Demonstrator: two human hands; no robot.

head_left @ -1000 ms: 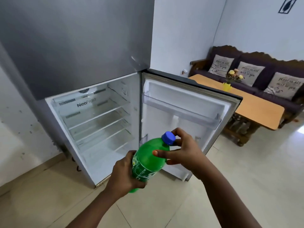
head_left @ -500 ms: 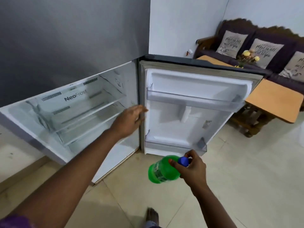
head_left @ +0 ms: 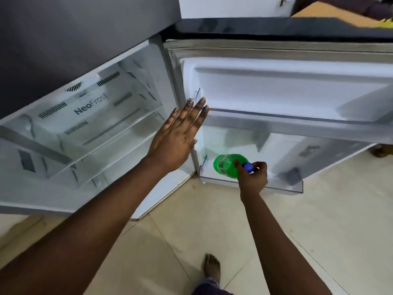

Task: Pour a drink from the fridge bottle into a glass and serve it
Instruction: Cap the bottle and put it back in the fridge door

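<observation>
fridge door stands open. right hand grips the green bottle by its capped neck, low in front of the bottom door shelf. left hand is flat and empty, fingers spread at the door's inner edge. bottle retrieved; closing, pouring and serving remain. no glass in view.
</observation>
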